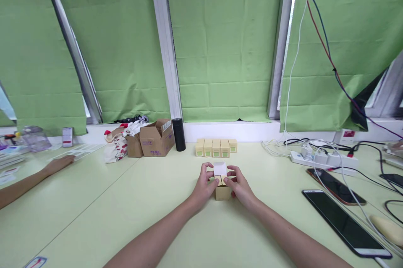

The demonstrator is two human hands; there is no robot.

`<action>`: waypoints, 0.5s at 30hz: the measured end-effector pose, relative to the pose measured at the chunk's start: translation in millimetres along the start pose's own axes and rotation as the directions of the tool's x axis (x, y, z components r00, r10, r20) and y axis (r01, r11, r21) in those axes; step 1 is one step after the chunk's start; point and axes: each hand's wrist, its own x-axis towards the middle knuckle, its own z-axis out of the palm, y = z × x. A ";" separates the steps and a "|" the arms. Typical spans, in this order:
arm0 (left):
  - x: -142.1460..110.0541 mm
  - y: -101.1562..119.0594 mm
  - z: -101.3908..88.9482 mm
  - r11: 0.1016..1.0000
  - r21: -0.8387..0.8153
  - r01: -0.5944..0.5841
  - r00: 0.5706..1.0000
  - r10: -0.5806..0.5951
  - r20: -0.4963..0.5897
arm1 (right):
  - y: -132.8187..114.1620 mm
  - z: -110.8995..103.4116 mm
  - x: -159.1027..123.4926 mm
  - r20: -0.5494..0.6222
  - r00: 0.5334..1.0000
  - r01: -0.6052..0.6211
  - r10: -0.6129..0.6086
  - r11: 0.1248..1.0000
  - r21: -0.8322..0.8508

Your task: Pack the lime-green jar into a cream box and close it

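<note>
A small tan cardboard box [222, 193] stands on the table in front of me. Its top is open, with a whitish lid flap [220, 169] raised at the far side and two smaller side flaps lying near the opening. My left hand [204, 186] is closed round the left side of the box, thumb on the left flap. From the other side my right hand [242, 187] grips it, thumb on the right flap. What lies inside the box is hidden. Beyond my hands several similar closed small boxes [216, 149] with green labels stand in a row.
Left of the row are a black cylinder [179, 134], an open carton [156, 138] and a cloth bag [116, 146]. Another person's hand [61, 164] rests at far left. On the right lie a large phone [344, 222], a smaller phone [336, 186], a power strip [296, 158] and loose cables.
</note>
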 end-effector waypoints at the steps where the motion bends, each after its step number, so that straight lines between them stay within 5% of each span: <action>1: -0.1 -0.4 -0.3 1.000 -0.002 -0.001 1.000 0.001 0.000 | -0.2 0.1 -0.1 0.003 1.000 0.001 -0.001 1.000 -0.004; 15: 1.0 -2.1 0.4 1.000 0.000 0.003 1.000 -0.003 -0.010 | -2.1 0.2 -0.7 0.003 1.000 -0.005 0.005 1.000 -0.024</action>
